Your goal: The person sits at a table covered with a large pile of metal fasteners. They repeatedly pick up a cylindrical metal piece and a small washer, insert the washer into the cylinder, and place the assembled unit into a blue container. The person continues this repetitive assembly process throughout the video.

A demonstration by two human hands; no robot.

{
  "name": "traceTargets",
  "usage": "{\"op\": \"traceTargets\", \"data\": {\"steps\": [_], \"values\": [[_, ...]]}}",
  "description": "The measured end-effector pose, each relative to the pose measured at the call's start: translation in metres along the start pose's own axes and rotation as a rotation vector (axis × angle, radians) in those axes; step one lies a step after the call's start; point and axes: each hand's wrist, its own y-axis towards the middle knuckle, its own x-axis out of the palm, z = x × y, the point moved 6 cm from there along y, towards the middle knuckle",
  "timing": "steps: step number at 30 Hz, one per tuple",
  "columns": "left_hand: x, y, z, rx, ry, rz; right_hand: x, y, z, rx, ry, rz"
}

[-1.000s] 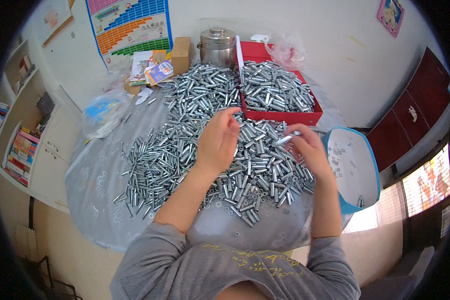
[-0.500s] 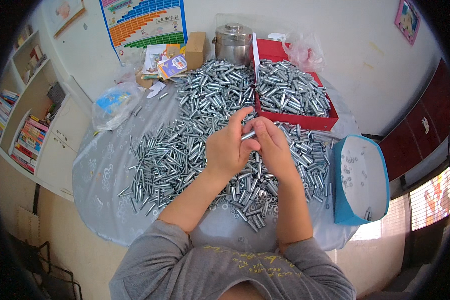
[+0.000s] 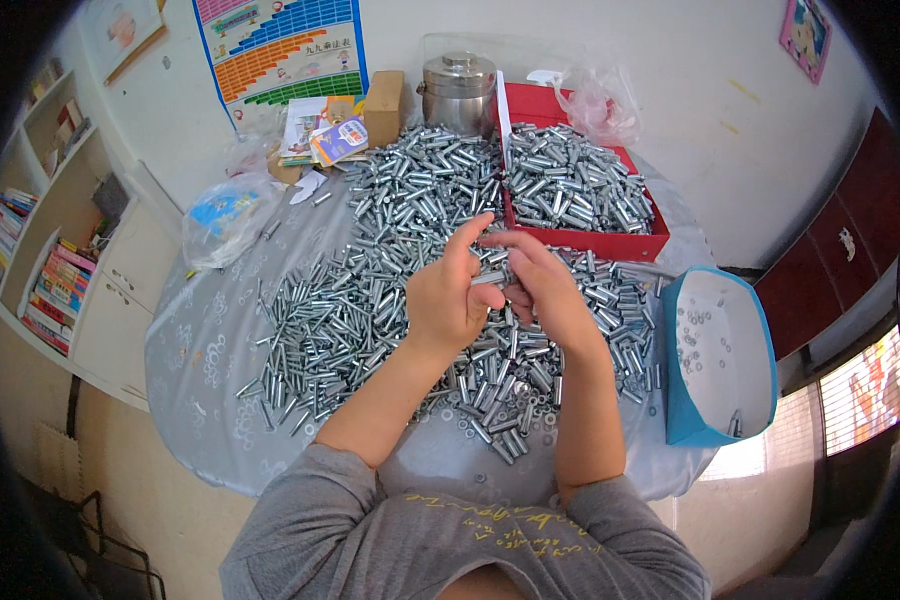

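Note:
My left hand (image 3: 442,302) is raised over a big pile of metal parts, thumb and fingers closed on a silvery expansion bolt (image 3: 489,279), with its index finger sticking up. From the other side, my right hand (image 3: 553,298) has its thumb and lower fingers curled at the bolt's right end, and its index finger is stretched toward the left hand. The fingers partly hide that end. Beneath both hands spreads the pile of loose bolts and metal sleeves (image 3: 345,325). Small washers and nuts (image 3: 532,408) lie along the pile's near edge.
A red box (image 3: 590,243) full of metal parts stands at the back right. A blue-rimmed bin (image 3: 720,430) at the right holds a few small parts. Behind the pile are a steel pot (image 3: 459,95), a cardboard box (image 3: 384,108) and a plastic bag (image 3: 228,222).
My right index finger has lifted off the bolt and straightened toward the left. The right hand's other fingers have shifted at the bolt's end; the left hand keeps its hold.

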Motion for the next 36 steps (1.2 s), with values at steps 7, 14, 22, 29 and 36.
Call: {"op": "traceTargets", "data": {"steps": [7,14,22,29,36], "values": [[-0.001,0.0,-0.002,-0.013,-0.033,0.009,0.003,-0.001,-0.004,-0.054,0.013,0.028],[-0.001,0.001,-0.004,-0.001,-0.032,0.012,0.007,-0.003,-0.003,0.007,-0.013,-0.074],[0.002,0.0,-0.005,-0.014,-0.044,-0.008,-0.002,0.005,0.008,0.043,0.012,-0.032],[0.002,0.001,-0.006,-0.008,-0.027,-0.011,-0.001,0.001,0.008,0.054,-0.031,-0.065],[0.001,0.002,-0.006,-0.034,0.007,-0.037,-0.014,0.005,0.006,-0.029,-0.151,0.111]]}}
